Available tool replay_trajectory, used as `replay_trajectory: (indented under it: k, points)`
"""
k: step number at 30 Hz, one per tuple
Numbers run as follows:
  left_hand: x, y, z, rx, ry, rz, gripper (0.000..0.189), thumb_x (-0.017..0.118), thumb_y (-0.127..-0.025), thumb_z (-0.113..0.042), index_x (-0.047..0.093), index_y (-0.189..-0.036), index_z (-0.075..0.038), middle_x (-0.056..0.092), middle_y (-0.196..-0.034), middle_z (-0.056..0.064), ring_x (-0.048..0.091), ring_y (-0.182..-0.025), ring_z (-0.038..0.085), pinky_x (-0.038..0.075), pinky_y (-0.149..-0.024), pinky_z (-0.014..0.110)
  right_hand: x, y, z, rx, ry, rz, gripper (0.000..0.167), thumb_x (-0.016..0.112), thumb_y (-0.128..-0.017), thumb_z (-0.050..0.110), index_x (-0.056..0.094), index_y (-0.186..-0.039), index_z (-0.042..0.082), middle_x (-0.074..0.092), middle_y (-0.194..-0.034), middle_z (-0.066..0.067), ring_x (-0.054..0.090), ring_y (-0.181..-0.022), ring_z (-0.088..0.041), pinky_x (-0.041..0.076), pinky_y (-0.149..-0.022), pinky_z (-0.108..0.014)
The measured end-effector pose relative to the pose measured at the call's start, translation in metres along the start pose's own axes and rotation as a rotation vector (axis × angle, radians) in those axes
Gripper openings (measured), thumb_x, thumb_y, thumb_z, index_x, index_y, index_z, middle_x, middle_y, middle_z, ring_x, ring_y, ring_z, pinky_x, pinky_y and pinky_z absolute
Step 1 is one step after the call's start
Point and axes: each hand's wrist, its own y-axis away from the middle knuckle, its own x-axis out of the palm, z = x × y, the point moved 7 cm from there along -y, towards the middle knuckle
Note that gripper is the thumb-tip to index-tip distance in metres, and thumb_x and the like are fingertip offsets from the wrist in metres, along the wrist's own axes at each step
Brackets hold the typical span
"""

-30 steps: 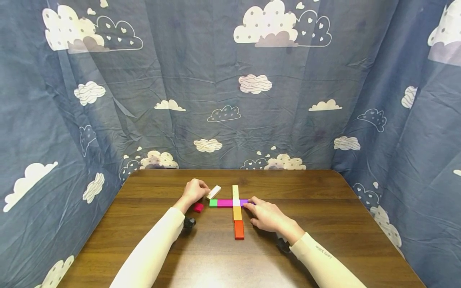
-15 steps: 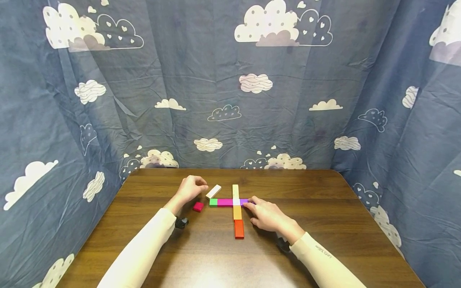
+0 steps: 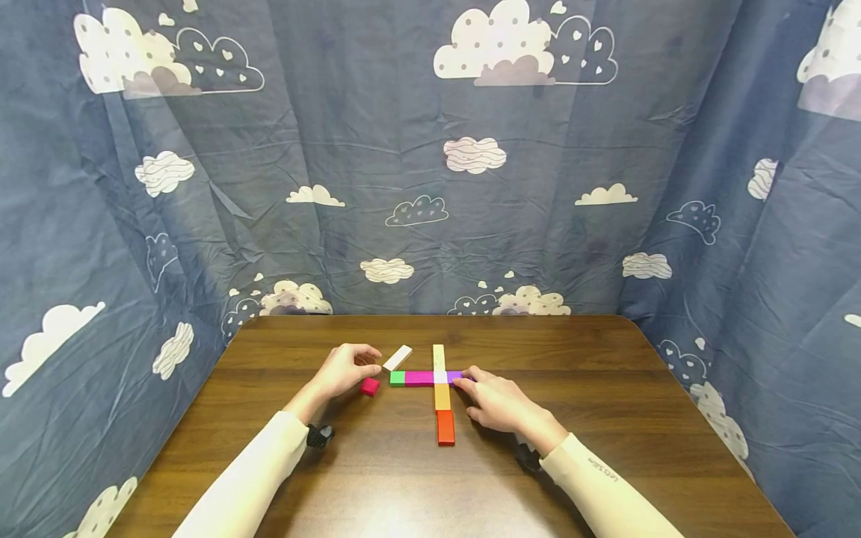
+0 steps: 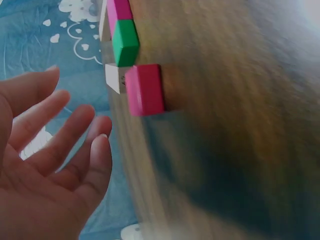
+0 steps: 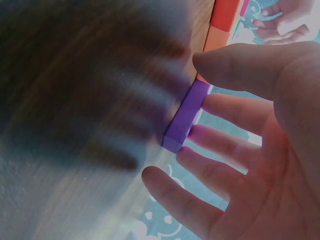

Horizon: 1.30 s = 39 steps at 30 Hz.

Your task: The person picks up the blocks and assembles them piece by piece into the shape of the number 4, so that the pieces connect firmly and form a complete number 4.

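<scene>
My left hand (image 3: 341, 370) hovers just left of a small crimson block (image 3: 370, 386), its fingers apart and loosely bent around nothing. In the left wrist view a gap separates the fingers from that crimson block (image 4: 146, 90). My right hand (image 3: 499, 402) rests its fingertips on the purple block (image 5: 187, 116), thumb held away from it. That block ends the right arm of a cross of blocks. Magenta (image 3: 419, 379) and green (image 3: 397, 379) blocks form the left arm, a pale yellow block (image 3: 439, 356) the top. Orange (image 3: 442, 397) and red (image 3: 446, 428) blocks run downward from a whitish centre block (image 3: 440, 377).
A loose white block (image 3: 397, 358) lies slanted beside the green one, near the left hand. The brown wooden table (image 3: 572, 351) ends at the back against a blue cloud-patterned curtain (image 3: 377, 149), which also hangs along both sides.
My left hand has drawn back from the white block, moving left and then toward the crimson block, its fingers spreading. The right hand stays on the purple block.
</scene>
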Motion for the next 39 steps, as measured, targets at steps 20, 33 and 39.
replay_trajectory:
  k: [20,33,39]
  points:
    - [0.012,0.014,0.034,0.046,-0.033,0.099,0.031,0.083,-0.082,-0.018,0.077,-0.110,-0.008,0.072,-0.093,-0.002,0.063,-0.082,0.012,0.049,-0.075,0.030,0.000,0.000,0.000,0.003,-0.002,-0.001,0.055,0.078,-0.083,0.018,0.062,-0.135,0.011,0.056,-0.131,-0.011,0.065,-0.105,-0.030,0.055,-0.081,-0.050]
    - [0.016,0.015,0.035,0.053,-0.058,0.064,0.029,0.086,-0.079,-0.019,0.079,-0.106,-0.011,0.066,-0.089,-0.002,0.059,-0.081,0.014,0.046,-0.073,0.032,0.001,0.001,0.000,-0.003,0.007,0.002,0.055,0.078,-0.083,0.019,0.062,-0.135,0.012,0.057,-0.131,-0.010,0.065,-0.104,-0.029,0.055,-0.080,-0.049]
    - [0.016,0.016,0.034,0.054,-0.060,0.046,0.025,0.087,-0.078,-0.018,0.079,-0.101,-0.012,0.065,-0.088,-0.003,0.059,-0.080,0.014,0.046,-0.073,0.032,0.001,0.001,-0.001,0.000,0.013,0.004,0.055,0.078,-0.083,0.020,0.063,-0.135,0.012,0.057,-0.131,-0.010,0.065,-0.103,-0.029,0.055,-0.080,-0.049]
